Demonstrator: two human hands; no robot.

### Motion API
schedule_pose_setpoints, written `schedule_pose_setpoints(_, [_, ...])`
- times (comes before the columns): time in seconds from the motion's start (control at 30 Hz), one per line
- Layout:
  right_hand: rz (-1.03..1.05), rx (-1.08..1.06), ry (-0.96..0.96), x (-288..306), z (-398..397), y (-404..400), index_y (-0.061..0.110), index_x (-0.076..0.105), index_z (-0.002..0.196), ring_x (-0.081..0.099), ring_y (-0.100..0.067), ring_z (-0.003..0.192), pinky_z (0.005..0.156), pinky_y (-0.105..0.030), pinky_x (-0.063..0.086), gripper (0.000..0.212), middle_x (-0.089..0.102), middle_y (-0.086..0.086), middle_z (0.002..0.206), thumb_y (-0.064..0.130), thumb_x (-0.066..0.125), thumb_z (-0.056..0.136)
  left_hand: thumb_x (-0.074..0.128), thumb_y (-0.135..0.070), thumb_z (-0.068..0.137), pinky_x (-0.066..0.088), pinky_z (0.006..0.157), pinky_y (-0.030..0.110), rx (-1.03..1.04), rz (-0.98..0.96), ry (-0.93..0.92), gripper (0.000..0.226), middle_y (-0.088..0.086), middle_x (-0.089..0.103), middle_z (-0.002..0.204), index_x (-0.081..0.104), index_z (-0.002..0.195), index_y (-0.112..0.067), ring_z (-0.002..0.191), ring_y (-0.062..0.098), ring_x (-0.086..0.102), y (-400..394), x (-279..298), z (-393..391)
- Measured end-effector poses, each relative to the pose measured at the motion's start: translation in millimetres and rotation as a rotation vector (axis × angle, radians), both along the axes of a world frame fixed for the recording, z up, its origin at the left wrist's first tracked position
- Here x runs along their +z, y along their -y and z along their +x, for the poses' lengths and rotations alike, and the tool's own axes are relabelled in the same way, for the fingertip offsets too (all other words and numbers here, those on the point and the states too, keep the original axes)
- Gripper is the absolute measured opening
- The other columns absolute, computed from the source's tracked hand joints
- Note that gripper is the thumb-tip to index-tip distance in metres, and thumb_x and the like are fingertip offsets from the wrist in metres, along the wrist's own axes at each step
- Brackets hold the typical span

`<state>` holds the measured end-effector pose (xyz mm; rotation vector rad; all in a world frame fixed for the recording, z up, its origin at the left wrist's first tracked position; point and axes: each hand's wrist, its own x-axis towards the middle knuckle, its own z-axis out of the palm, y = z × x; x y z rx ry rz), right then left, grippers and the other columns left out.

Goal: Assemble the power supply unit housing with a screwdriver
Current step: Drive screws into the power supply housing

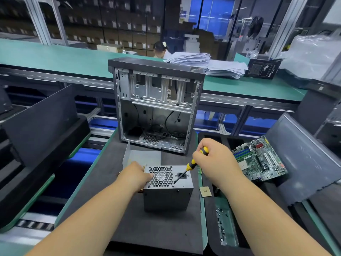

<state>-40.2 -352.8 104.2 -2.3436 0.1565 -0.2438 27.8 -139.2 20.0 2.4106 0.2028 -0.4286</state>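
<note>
Both busy: left hand steadies housing, grip unclear; right hand grips screwdriver, tip at grille's 4 o'clock. Next: drive screw home, probably.

The scene is evenly lit from overhead; shadows are soft, edges are bent by wide-angle distortion, far shelving is blurred.

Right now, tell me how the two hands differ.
The right hand grips the screwdriver; the left hand holds no tool. The left hand rests on the power supply unit, steadying it; the right hand stays above it, only the screwdriver tip touching. Both are bare.
</note>
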Motion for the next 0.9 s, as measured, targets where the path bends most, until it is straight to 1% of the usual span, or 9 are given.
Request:
schedule_pose_setpoints(0.1, [-0.031,0.005,-0.012,-1,2,-4,0.023,0.052,0.074,0.037,-0.010,0.046,0.047,-0.025,0.032,0.007,0.053,0.015,0.052,0.026,0.053,0.080,0.067,-0.019,0.082,0.047,0.093,0.032,-0.083,-0.041,0.286,0.040,-0.007,0.051,0.117,0.052,0.118,-0.026,0.112,0.018,0.054,3,-6,-5])
schedule_pose_setpoints(0.17, [-0.053,0.009,-0.021,-1,3,-6,0.023,0.052,0.074,0.040,-0.014,0.050,0.048,-0.027,0.034,0.006,0.057,0.008,0.056,0.027,0.053,0.078,0.062,-0.007,0.080,0.043,0.093,0.023,-0.276,-0.164,0.355,0.039,-0.009,0.053,0.114,0.058,0.113,-0.028,0.110,0.012,0.054,8,-7,-7])
schedule_pose_setpoints(0.27, [-0.119,0.019,-0.045,-1,4,-10,0.023,0.052,0.076,0.042,-0.015,0.052,0.049,-0.028,0.037,0.005,0.064,0.000,0.067,0.028,0.052,0.077,0.058,0.000,0.076,0.040,0.086,0.011,-0.539,-0.233,0.320,0.039,-0.010,0.057,0.105,0.064,0.093,-0.035,0.100,0.003,0.055,15,-6,-10])
schedule_pose_setpoints(0.33, [-0.177,0.019,-0.045,0,4,-12,0.025,0.052,0.076,0.043,-0.013,0.053,0.050,-0.027,0.037,0.005,0.064,0.002,0.067,0.029,0.052,0.078,0.059,-0.001,0.073,0.042,0.085,0.014,-0.620,-0.240,0.311,0.037,-0.010,0.058,0.103,0.066,0.088,-0.035,0.100,0.000,0.054,18,-6,-9])
schedule_pose_setpoints(0.43, [-0.276,0.055,-0.058,5,7,-16,0.027,0.050,0.077,0.048,-0.012,0.057,0.051,-0.026,0.037,0.006,0.060,0.005,0.065,0.032,0.053,0.080,0.069,-0.009,0.070,0.041,0.093,0.016,-0.710,-0.223,0.313,0.030,-0.009,0.058,0.105,0.067,0.086,-0.034,0.104,0.001,0.053,19,-7,-8])
schedule_pose_setpoints(0.6, [-0.463,0.217,-0.070,17,11,-27,0.026,0.045,0.089,0.054,-0.017,0.066,0.054,-0.031,0.041,0.010,0.058,0.004,0.074,0.030,0.053,0.086,0.080,-0.023,0.072,0.042,0.095,0.022,-0.689,-0.255,0.360,0.016,-0.010,0.059,0.101,0.068,0.080,-0.031,0.100,0.002,0.054,19,-13,-7])
schedule_pose_setpoints(0.73, [-0.592,0.369,-0.111,32,15,-35,0.021,0.044,0.095,0.052,-0.021,0.072,0.059,-0.034,0.041,0.015,0.054,0.003,0.078,0.030,0.056,0.093,0.079,-0.018,0.076,0.043,0.094,0.024,-0.617,-0.309,0.376,0.015,-0.009,0.061,0.098,0.069,0.074,-0.029,0.095,0.000,0.056,21,-14,-9])
schedule_pose_setpoints(0.83, [-0.760,0.340,-0.159,45,21,-39,0.020,0.047,0.094,0.050,-0.020,0.073,0.059,-0.034,0.041,0.030,0.050,0.005,0.076,0.046,0.062,0.091,0.080,-0.017,0.075,0.042,0.094,0.020,-0.619,-0.311,0.327,0.016,-0.007,0.060,0.101,0.070,0.075,-0.030,0.097,0.000,0.056,21,-11,-7])
schedule_pose_setpoints(0.9, [-0.905,0.254,-0.168,48,24,-43,0.020,0.052,0.084,0.049,-0.018,0.067,0.055,-0.030,0.037,0.041,0.049,0.005,0.071,0.060,0.054,0.090,0.081,-0.018,0.075,0.042,0.093,0.017,-0.626,-0.300,0.306,0.013,-0.006,0.061,0.103,0.072,0.077,-0.027,0.098,0.001,0.056,21,-10,-6])
